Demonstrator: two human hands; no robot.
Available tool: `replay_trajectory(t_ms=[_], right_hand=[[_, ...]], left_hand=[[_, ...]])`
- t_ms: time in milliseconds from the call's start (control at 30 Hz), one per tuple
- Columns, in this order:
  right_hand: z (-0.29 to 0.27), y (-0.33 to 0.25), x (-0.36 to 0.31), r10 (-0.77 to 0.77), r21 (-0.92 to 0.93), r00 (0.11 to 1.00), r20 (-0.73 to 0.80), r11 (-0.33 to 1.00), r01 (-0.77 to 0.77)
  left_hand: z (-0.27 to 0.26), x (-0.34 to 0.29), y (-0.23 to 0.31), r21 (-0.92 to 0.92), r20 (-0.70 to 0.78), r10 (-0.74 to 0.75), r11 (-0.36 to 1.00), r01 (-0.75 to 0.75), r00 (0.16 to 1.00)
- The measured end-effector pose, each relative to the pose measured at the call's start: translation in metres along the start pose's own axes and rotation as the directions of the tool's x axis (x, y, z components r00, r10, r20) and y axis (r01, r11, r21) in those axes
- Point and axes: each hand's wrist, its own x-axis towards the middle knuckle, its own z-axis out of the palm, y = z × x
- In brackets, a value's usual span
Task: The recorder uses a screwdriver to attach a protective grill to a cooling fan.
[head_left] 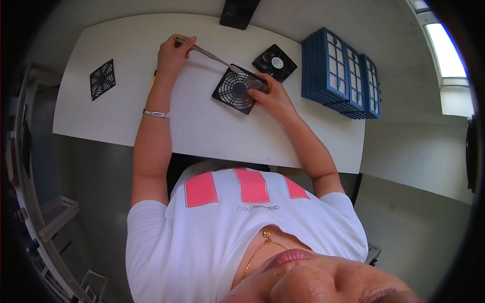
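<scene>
My left hand (174, 54) is closed around the handle of a slim greyish toothbrush (204, 51), which slants down to the right. Its small pale head meets the upper edge of a square black fan guard (233, 90). That guard is gripped at its right side by my right hand (272, 96), thumb on top of the grille and the other fingers partly hidden behind. The white tabletop shows through the guard's round slots. Just beyond my right hand lies a black square cooling fan (276, 61) with a pale round label at its hub.
Another black fan guard (102, 80) lies at the table's left. Blue framed racks (336, 73) with white panels stand at the right edge. A dark flat device (239, 12) is at the far edge of the white table (202, 132). Something yellow (152, 81) shows beside my left forearm.
</scene>
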Motion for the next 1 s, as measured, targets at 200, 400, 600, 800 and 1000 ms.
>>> replay_trajectory(t_ms=[200, 400, 600, 800, 1000], right_hand=[[0.001, -0.001, -0.001, -0.007, -0.029, 1.000, -0.020, 1.000, 0.006], [0.003, 0.000, -0.002, -0.030, -0.018, 0.999, -0.040, 0.999, 0.030], [0.001, 0.006, 0.002, -0.041, -0.027, 0.998, -0.055, 0.999, 0.039], [0.003, 0.006, 0.001, -0.065, 0.066, 0.996, -0.056, 0.995, 0.069], [0.003, 0.006, 0.002, -0.067, 0.047, 0.995, -0.070, 0.996, 0.070]], left_hand=[[0.022, -0.016, 0.001, -0.094, 0.109, -0.003, 0.996, 0.013, 0.994], [0.013, -0.012, 0.008, -0.063, 0.154, 0.014, 0.998, -0.004, 0.988], [0.009, -0.012, 0.004, -0.093, 0.109, 0.006, 0.996, 0.004, 0.994], [0.016, -0.020, 0.013, -0.064, 0.167, 0.029, 0.998, -0.019, 0.986], [0.002, -0.005, 0.004, -0.109, 0.056, -0.003, 0.994, 0.009, 0.998]])
